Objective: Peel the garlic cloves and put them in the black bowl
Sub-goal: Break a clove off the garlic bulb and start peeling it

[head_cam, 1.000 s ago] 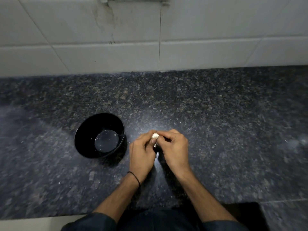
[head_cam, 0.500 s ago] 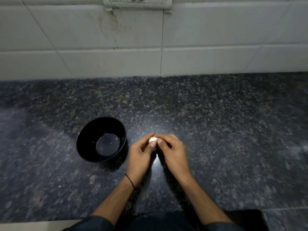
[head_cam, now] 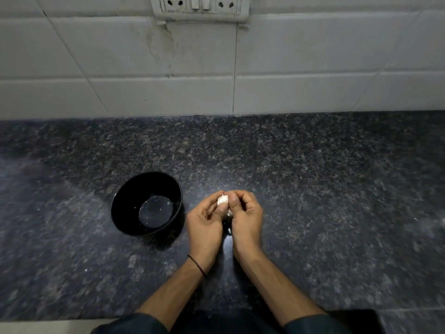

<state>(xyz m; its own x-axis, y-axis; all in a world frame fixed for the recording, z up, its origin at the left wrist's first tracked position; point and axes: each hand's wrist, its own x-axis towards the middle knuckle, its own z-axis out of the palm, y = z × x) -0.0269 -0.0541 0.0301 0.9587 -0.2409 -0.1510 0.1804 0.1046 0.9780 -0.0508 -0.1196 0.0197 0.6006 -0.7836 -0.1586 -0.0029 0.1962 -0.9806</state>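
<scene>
- Garlic clove is pinched between both hands just to the right of the black bowl and lifted off the granite countertop. Held this close, a short move leftward would carry it over the rim.
- The left hand comes at the clove from the bowl's side. Its fingers are curled and its thumb tip presses on the pale skin. I judge this to be the steadying grip.
- The right hand is on the side away from the bowl. Its fingers are curled and its fingertips are clamped on the clove's upper end, beside a thin point that sticks up. It is probably working at the papery skin there, where a tear starts most easily.
- A second pale scrap shows lower down between the two hands. I cannot tell whether it is loosened skin or more garlic.
- The bowl stands upright with its mouth open. Its glossy floor shows only a few light specks and no clove, so the task looks to be at an early stage.
- A black thread band circles the left wrist, below and to the right of the bowl.
- A socket plate is mounted on the white tiled wall, well beyond the bowl.
</scene>
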